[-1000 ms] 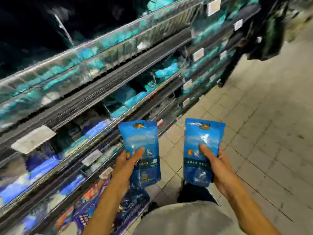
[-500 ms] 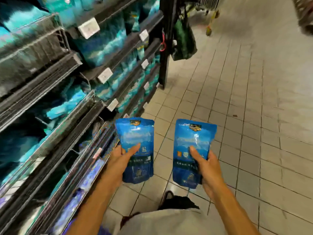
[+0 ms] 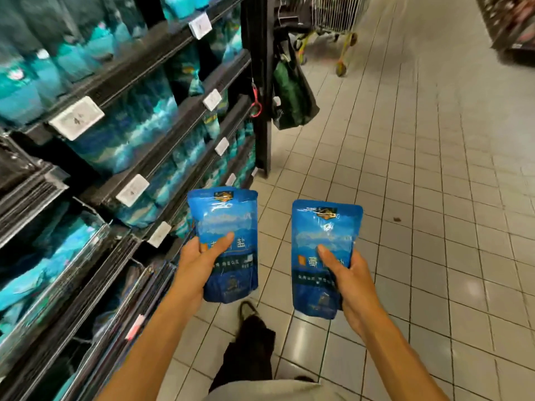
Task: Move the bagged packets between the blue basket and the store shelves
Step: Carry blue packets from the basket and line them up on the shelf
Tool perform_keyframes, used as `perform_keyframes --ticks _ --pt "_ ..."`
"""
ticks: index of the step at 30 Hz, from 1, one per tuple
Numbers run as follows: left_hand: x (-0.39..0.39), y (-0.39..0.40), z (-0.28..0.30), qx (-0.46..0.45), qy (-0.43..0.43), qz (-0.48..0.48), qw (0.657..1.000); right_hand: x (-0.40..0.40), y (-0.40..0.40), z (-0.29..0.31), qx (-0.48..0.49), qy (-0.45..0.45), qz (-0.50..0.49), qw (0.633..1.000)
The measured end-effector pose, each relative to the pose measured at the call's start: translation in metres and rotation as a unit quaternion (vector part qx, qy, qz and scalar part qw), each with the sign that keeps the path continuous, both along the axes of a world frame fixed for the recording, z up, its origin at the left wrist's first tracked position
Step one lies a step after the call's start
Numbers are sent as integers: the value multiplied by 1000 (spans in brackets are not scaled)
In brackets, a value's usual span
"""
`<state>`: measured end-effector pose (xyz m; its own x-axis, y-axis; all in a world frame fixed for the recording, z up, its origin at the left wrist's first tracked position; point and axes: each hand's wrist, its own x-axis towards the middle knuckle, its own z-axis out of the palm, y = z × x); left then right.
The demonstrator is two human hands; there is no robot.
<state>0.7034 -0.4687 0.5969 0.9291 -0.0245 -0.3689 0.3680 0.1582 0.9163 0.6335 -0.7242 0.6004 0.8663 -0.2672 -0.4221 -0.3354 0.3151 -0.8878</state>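
Tiled aisle floor (image 3: 405, 169), pale, with dark store shelves (image 3: 162, 134) running along our left, stocked with teal and blue bags behind white price tags (image 3: 76, 117). Green bag (image 3: 292, 96) hangs from the end post; a wire trolley (image 3: 333, 15) stands beyond it.

Item: two blue packets, upright, apart from each other. Our left hand (image 3: 199, 261) grips the left packet (image 3: 224, 244), thumb across its front. Our right hand (image 3: 347, 282) grips the right packet (image 3: 324, 256) likewise.

Blue basket: not in view.

Step, as we judge it: carrying, packets in transit beside the shelving. Which way they travel we cannot tell. Next move calls for finding the basket or a matching shelf gap, then setting each packet down upright.
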Motion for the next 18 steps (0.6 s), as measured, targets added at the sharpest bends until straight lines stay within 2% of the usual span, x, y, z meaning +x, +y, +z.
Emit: perform_keyframes --ticks 11,18 --pt "198 1 44 -22 -51 21 998 199 13 47 -22 -69 18 997" --pt "290 2 89 -29 -110 22 993 309 17 81 -16 -115 41 992"
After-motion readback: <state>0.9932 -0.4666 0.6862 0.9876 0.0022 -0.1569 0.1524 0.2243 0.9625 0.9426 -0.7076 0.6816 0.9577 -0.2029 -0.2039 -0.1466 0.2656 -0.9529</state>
